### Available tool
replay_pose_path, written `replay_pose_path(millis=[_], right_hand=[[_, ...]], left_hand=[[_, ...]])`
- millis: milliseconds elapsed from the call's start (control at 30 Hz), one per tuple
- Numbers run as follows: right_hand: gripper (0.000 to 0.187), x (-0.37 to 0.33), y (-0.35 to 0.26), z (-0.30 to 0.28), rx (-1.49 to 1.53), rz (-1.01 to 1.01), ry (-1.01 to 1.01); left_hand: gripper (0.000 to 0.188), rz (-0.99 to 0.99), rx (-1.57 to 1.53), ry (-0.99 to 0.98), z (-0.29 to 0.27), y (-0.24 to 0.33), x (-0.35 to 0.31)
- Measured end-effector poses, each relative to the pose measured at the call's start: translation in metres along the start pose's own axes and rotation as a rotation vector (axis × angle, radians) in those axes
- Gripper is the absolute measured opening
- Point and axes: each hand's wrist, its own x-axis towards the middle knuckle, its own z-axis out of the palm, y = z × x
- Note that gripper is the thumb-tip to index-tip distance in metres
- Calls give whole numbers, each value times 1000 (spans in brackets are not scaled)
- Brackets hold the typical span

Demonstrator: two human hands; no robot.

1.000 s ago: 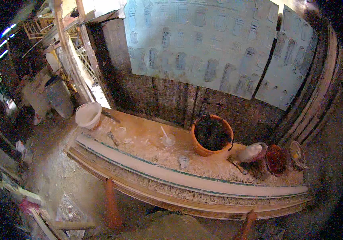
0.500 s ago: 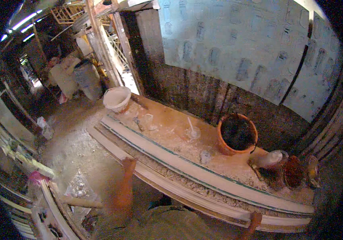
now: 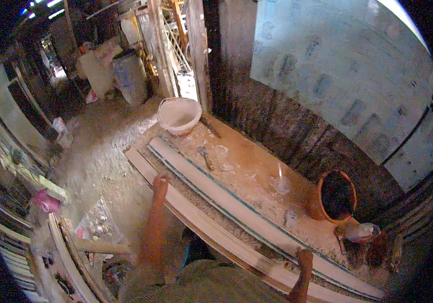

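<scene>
A long pale moulding with a ridged near side lies along the near edge of the work table. My left hand is closed on it near its far left end. Beyond the moulding, and parallel to it, runs a long pale strip with green edges. Over the near right part of that strip is my right hand, its fingers curled. Whatever those fingers may hold is hidden, and I cannot tell whether they press on the strip. Crumbly pale debris fills the gap between the two long pieces.
A whitish basin stands at the table's far left end. An orange-rimmed bucket with a dark inside and a clear container stand at the right. A small tool lies on the dusty table. More long mouldings are at lower left.
My right hand has left the near edge of the moulding and moved farther in, over the green-edged strip. My left hand stays at the moulding. The whole view has turned.
</scene>
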Motion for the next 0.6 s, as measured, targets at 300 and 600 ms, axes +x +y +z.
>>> replay_pose_path(millis=[300, 600], right_hand=[[37, 54, -374, 3, 262, 142, -44], [33, 85, -611, 74, 230, -397, -219]], left_hand=[[55, -78, 697, 57, -19, -50, 262], [30, -106, -78, -268, -22, -100, 314]])
